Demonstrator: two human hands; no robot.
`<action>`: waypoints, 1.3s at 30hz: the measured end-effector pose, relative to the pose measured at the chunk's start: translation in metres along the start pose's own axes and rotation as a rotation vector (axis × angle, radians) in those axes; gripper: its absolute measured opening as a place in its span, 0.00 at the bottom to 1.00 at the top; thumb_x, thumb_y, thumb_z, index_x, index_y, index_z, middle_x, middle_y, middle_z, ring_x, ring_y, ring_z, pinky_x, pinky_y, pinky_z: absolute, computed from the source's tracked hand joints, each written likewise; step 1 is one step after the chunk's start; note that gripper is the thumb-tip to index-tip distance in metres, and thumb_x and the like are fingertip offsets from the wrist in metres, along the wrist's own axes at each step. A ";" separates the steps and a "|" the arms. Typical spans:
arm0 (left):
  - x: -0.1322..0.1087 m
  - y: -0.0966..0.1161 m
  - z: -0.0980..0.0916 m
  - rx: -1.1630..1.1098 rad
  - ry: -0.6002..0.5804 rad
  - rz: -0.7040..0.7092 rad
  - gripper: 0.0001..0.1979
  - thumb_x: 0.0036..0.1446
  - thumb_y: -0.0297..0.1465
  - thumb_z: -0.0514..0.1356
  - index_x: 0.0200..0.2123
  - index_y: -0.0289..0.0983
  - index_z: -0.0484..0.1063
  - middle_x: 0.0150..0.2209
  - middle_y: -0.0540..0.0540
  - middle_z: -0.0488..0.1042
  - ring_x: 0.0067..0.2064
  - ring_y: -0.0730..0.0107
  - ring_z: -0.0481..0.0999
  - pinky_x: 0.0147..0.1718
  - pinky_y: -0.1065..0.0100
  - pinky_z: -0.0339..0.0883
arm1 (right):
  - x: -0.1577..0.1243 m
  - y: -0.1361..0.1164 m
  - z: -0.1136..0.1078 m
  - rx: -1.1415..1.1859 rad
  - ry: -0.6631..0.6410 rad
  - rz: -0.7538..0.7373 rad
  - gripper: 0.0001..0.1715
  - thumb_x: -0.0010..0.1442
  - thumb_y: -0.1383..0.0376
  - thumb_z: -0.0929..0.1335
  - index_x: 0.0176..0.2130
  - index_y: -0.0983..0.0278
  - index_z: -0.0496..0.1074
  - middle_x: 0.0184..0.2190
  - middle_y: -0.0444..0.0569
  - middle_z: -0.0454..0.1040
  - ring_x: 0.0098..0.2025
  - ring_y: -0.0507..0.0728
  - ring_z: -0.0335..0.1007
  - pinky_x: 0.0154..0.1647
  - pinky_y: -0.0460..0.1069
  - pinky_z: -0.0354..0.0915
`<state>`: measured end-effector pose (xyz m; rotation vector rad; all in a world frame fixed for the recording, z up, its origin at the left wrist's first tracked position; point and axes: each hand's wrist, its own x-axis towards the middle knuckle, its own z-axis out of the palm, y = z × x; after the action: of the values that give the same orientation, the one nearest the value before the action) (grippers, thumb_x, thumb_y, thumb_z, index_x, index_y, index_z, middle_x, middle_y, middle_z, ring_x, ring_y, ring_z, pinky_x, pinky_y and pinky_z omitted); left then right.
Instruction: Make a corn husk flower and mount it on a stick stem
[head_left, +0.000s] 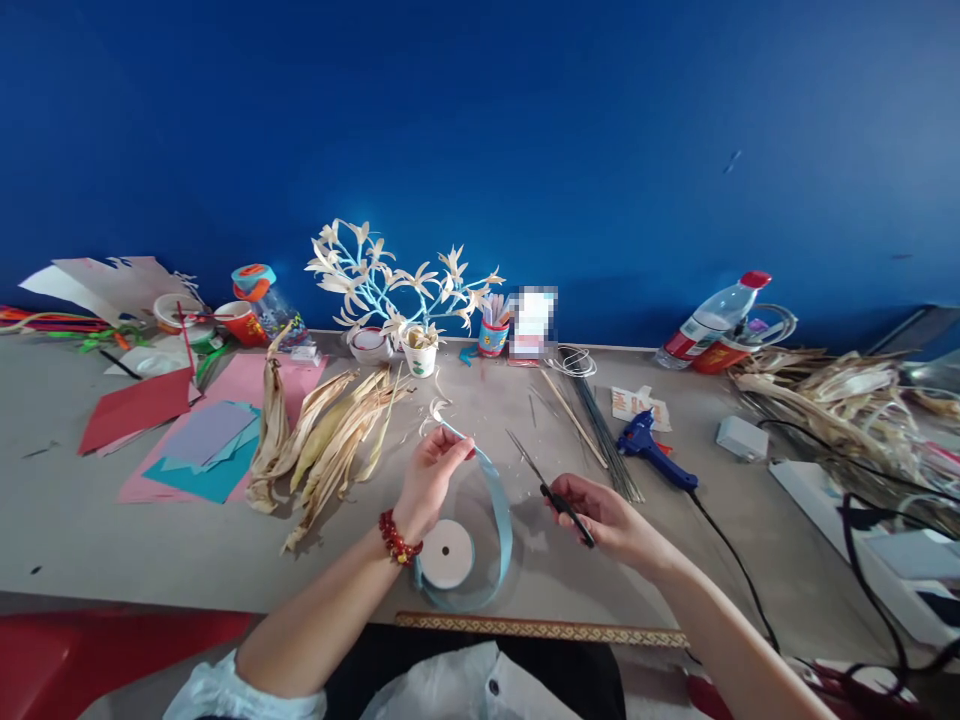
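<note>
My left hand point(433, 478) is closed in a pinch on the free end of a light blue ribbon point(501, 520), together with a small pale husk piece at its fingertips. The ribbon loops down to a white spool point(447, 553) lying flat on the table near the front edge. A red bead bracelet sits on that wrist. My right hand point(600, 515) grips small scissors point(541, 478) by their black handles, blades pointing up and left toward the ribbon, a short gap from it.
Dried corn husks point(322, 440) lie left of the hands, beside coloured paper sheets point(202, 440). A husk-flower branch in a cup point(420, 350) stands behind. A blue glue gun point(649, 445) with cord, thin sticks point(600, 435), a bottle point(709, 320) and more husks point(832, 395) are at right.
</note>
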<state>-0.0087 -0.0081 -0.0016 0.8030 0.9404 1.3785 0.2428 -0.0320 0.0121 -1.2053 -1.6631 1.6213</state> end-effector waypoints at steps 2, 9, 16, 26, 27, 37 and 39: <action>-0.002 0.001 0.001 0.013 -0.013 0.002 0.10 0.50 0.35 0.70 0.28 0.37 0.73 0.28 0.51 0.74 0.33 0.73 0.72 0.40 0.69 0.65 | 0.003 -0.009 0.004 0.035 0.037 -0.012 0.30 0.52 0.43 0.73 0.36 0.65 0.68 0.30 0.46 0.67 0.29 0.51 0.57 0.25 0.45 0.53; -0.001 0.002 -0.001 -0.039 -0.048 -0.056 0.10 0.51 0.33 0.69 0.27 0.36 0.72 0.27 0.52 0.73 0.32 0.74 0.71 0.37 0.70 0.64 | 0.023 -0.029 0.016 0.008 -0.042 -0.014 0.29 0.54 0.42 0.72 0.33 0.65 0.68 0.26 0.43 0.64 0.27 0.50 0.53 0.23 0.45 0.50; -0.003 0.006 -0.001 -0.064 -0.096 -0.074 0.07 0.51 0.32 0.69 0.28 0.36 0.74 0.29 0.51 0.74 0.33 0.73 0.72 0.39 0.69 0.65 | 0.011 -0.021 0.010 0.052 0.027 -0.013 0.29 0.52 0.43 0.73 0.33 0.65 0.68 0.27 0.45 0.69 0.26 0.50 0.57 0.24 0.45 0.54; -0.005 0.008 0.004 0.066 -0.085 -0.008 0.09 0.49 0.34 0.70 0.29 0.36 0.76 0.28 0.51 0.74 0.34 0.72 0.72 0.40 0.67 0.67 | 0.054 -0.038 0.051 0.241 0.329 -0.172 0.22 0.45 0.59 0.79 0.33 0.61 0.66 0.32 0.47 0.78 0.29 0.54 0.71 0.27 0.46 0.63; -0.005 0.008 0.004 0.076 -0.079 0.001 0.09 0.49 0.35 0.70 0.29 0.37 0.76 0.28 0.51 0.74 0.33 0.71 0.72 0.40 0.67 0.67 | 0.059 -0.040 0.053 0.250 0.319 -0.163 0.23 0.44 0.61 0.79 0.33 0.61 0.66 0.31 0.46 0.78 0.28 0.53 0.70 0.26 0.46 0.63; -0.008 0.011 0.004 0.098 -0.083 -0.004 0.11 0.47 0.35 0.71 0.26 0.36 0.73 0.26 0.51 0.73 0.31 0.72 0.71 0.35 0.69 0.66 | 0.067 -0.050 0.057 0.429 0.195 -0.025 0.25 0.37 0.65 0.80 0.31 0.63 0.66 0.26 0.41 0.75 0.25 0.49 0.67 0.21 0.42 0.54; -0.008 0.010 0.004 0.082 -0.085 -0.007 0.11 0.47 0.35 0.71 0.25 0.36 0.73 0.25 0.51 0.73 0.31 0.72 0.72 0.35 0.69 0.67 | 0.068 -0.051 0.057 0.456 0.184 -0.004 0.25 0.37 0.64 0.80 0.30 0.63 0.65 0.25 0.41 0.74 0.23 0.47 0.64 0.18 0.41 0.50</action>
<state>-0.0092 -0.0149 0.0096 0.9125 0.9373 1.2964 0.1500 0.0030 0.0383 -1.0736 -1.1028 1.7074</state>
